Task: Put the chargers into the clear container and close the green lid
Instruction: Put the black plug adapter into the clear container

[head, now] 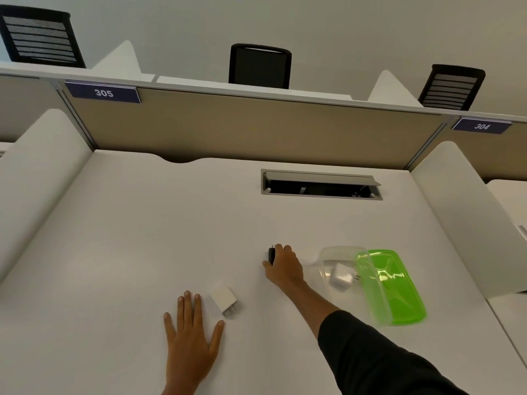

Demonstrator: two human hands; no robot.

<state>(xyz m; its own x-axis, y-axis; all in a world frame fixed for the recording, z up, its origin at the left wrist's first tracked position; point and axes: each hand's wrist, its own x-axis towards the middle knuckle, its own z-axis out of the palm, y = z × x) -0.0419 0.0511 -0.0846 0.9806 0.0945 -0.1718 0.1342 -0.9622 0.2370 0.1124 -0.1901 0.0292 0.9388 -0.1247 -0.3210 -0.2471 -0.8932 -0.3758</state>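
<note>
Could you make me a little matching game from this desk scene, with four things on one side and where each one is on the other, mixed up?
Things:
1. black charger
2. white charger with prongs up
3. small white charger
4. green lid

Places:
A. inside the clear container
B. under the fingers of the right hand
C. beside the container, off it
D. on the desk next to the flat left hand

Pairs: 1-B, 2-D, 3-A, 4-C

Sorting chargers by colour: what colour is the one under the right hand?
Black charger, gripped by the right hand; head view.
</note>
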